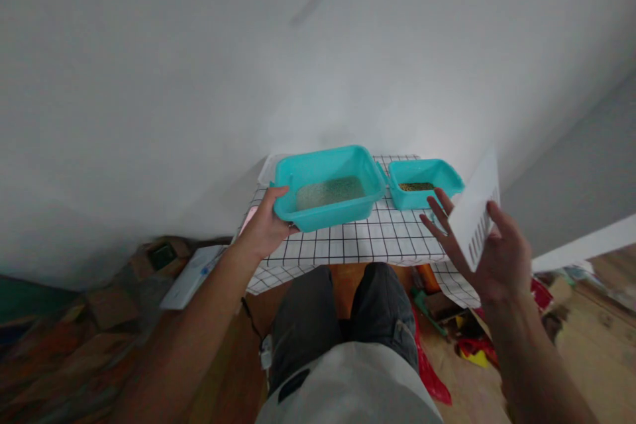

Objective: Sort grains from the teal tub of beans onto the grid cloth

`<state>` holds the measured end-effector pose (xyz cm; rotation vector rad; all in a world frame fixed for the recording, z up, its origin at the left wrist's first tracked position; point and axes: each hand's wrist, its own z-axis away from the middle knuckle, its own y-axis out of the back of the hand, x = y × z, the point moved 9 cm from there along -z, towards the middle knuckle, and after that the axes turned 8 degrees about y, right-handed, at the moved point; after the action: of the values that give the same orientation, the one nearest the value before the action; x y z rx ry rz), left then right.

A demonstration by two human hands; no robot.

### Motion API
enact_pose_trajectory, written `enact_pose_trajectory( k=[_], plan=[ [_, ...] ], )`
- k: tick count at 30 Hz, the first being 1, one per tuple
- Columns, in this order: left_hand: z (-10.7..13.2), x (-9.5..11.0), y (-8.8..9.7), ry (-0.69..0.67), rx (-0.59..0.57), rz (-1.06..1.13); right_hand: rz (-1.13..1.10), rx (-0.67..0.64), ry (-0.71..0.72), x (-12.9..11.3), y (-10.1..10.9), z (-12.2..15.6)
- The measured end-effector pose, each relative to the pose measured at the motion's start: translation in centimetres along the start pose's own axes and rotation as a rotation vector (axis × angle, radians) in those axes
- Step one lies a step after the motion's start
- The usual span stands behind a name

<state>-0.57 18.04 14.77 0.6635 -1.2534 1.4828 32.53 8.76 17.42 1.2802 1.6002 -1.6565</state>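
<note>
My left hand (267,225) grips the near left corner of a large turquoise tub (325,171) that holds pale green grains. The tub stands on a small table covered with a black-and-white checked cloth (368,242). To its right sits a smaller turquoise tub (424,175) with darker grains inside. My right hand (489,248) is raised in front of the table's right edge and holds a white slotted plastic panel (474,212), thumb on its near face and fingers behind it.
A white wall rises right behind the table. My knees in dark trousers (348,318) are below the table edge. Boxes and a white flat item (191,275) lie on the floor at left; red bags and clutter (467,338) lie at right.
</note>
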Motion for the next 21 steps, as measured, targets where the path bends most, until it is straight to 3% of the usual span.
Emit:
enact_pose_trajectory(
  k=[7,12,17,19,21],
  plan=[
    [-1.6,2.7,1.6,0.005,0.048,-0.003,-0.072,0.056,-0.069,0.7,3.8,-1.1],
    [-1.5,1.0,0.3,0.146,0.056,-0.004,-0.181,0.057,-0.142,1.8,3.9,-2.7],
    [-1.7,-1.9,-3.1,0.298,0.037,0.037,-0.258,0.001,-0.443,4.3,2.2,-3.2],
    [-2.5,-1.6,-5.6,0.295,-0.018,0.034,-0.212,0.016,-0.5,4.0,2.3,-3.8],
    [-3.8,-0.4,-8.7,0.264,-0.107,0.038,-0.138,0.043,-0.451,2.2,2.7,-5.7]
  ],
)
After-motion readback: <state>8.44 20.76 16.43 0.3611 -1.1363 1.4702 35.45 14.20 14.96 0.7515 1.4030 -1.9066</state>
